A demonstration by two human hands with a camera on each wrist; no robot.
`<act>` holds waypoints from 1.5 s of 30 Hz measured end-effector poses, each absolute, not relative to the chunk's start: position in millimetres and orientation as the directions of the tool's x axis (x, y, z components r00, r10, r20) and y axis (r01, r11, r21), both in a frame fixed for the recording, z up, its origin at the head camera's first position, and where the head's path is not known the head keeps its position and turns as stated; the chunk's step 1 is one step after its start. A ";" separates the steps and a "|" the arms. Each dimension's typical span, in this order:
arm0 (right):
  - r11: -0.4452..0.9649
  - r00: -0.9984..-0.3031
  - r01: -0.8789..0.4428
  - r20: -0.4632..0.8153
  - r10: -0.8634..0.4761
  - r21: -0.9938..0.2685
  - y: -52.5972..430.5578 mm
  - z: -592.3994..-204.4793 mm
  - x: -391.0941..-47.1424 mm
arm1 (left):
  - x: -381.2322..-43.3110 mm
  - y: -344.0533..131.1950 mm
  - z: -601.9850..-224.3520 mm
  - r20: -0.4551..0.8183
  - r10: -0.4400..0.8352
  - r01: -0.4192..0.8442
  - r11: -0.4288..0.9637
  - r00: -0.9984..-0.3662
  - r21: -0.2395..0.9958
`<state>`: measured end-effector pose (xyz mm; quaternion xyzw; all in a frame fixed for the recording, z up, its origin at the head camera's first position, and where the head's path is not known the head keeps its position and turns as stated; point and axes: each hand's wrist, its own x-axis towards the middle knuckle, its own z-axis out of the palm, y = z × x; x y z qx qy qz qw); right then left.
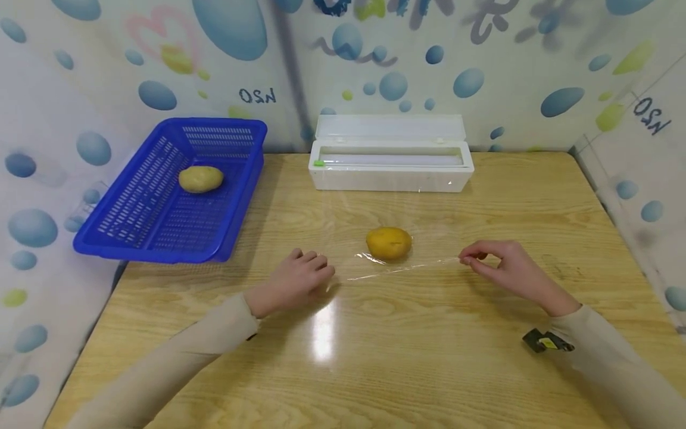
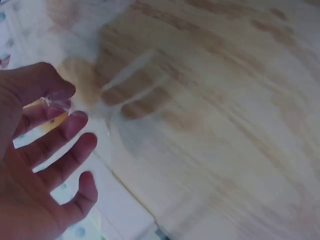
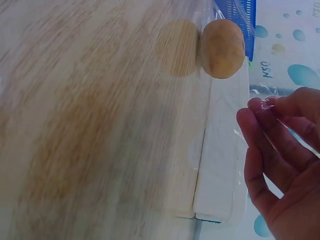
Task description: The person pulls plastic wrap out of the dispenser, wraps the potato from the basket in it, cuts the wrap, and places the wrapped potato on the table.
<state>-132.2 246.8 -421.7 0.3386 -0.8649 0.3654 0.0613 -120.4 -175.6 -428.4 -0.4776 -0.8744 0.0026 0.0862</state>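
Left hand (image 1: pixel 301 278) and right hand (image 1: pixel 509 272): Pinch Grip on Clear Film (image 1: pixel 407 268)

Clock reference: head view, yellow potato (image 1: pixel 389 243) at centre, 12 o'clock pointing away from the person.

1. Hand state. The left hand, at 8 o'clock, pinches one end of the film's near edge between thumb and forefinger; its other fingers are loosely bent and hold nothing. The right hand, just past 3 o'clock, pinches the opposite end between thumb and fingertips, remaining fingers half curled.

2. Position. The yellow potato lies between the hands, just inside the near edge. It appears to rest on the film over the table (image 1: pixel 407 369); the contact beneath it is not clear. At 12 o'clock stands a white dispenser box (image 1: pixel 391 180), its lid (image 1: pixel 390 126) raised and a green slider (image 1: pixel 319 162) at its 9 o'clock end. The film appears to run from this box toward the hands. Between 9 and 10 o'clock, a blue basket (image 1: pixel 187 232) contains a second potato (image 1: pixel 200 179).

3. Possible faults (judgement).
- Slip: each pinch takes only a small gather of thin film; an uneven pull could draw it from the fingers.
- Roll: raising one end higher could send the rounded potato toward the lower side.
- Tear: a hard pull toward 6 o'clock could split the film or drag the box.
- Cling: a slack edge could fold and stick to itself.
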 end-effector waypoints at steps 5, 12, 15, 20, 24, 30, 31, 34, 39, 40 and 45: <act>0.499 -0.777 -0.613 0.355 -0.520 -0.612 248.2 -421.4 -132.5 | -127.3 -189.0 -421.2 0.160 0.821 0.836 0.542 -0.548 0.084; 0.478 -0.842 -0.502 0.280 -0.461 -0.721 251.3 -421.1 -134.8 | -141.5 -200.4 -408.8 0.098 0.765 0.718 0.543 -0.637 0.435; 0.486 -0.869 -0.452 0.247 -0.428 -0.748 251.4 -420.9 -138.0 | -147.4 -202.3 -404.1 0.068 0.724 0.633 0.550 -0.687 0.545; 0.499 -0.899 -0.391 0.204 -0.388 -0.773 250.5 -423.1 -144.9 | -155.5 -206.7 -398.2 0.106 0.698 0.607 0.526 -0.709 0.596; 0.484 -0.916 -0.340 0.167 -0.364 -0.806 248.4 -422.6 -148.3 | -156.3 -208.7 -389.1 0.173 0.720 0.698 0.539 -0.672 0.472; 0.437 -0.898 -0.352 0.166 -0.408 -0.828 247.0 -420.6 -145.8 | -146.1 -205.0 -377.5 0.217 0.811 0.840 0.519 -0.543 0.159; 0.434 -0.895 -0.353 0.164 -0.415 -0.829 247.4 -420.4 -144.7 | -143.3 -203.9 -376.5 0.215 0.824 0.851 0.510 -0.525 0.124; 0.433 -0.894 -0.346 0.153 -0.421 -0.832 249.0 -420.1 -141.9 | -137.8 -201.6 -376.2 0.201 0.844 0.867 0.494 -0.497 0.072; 0.416 -0.898 -0.340 0.161 -0.409 -0.843 251.5 -421.4 -141.5 | -145.3 -202.7 -380.8 0.197 0.816 0.825 0.474 -0.543 0.309; 0.405 -0.898 -0.343 0.169 -0.407 -0.848 251.6 -421.8 -142.1 | -149.1 -203.8 -382.1 0.190 0.801 0.793 0.470 -0.567 0.388; 0.351 -0.898 -0.341 0.191 -0.397 -0.872 248.7 -423.9 -147.4 | -168.3 -209.3 -390.7 0.102 0.720 0.584 0.462 -0.686 0.668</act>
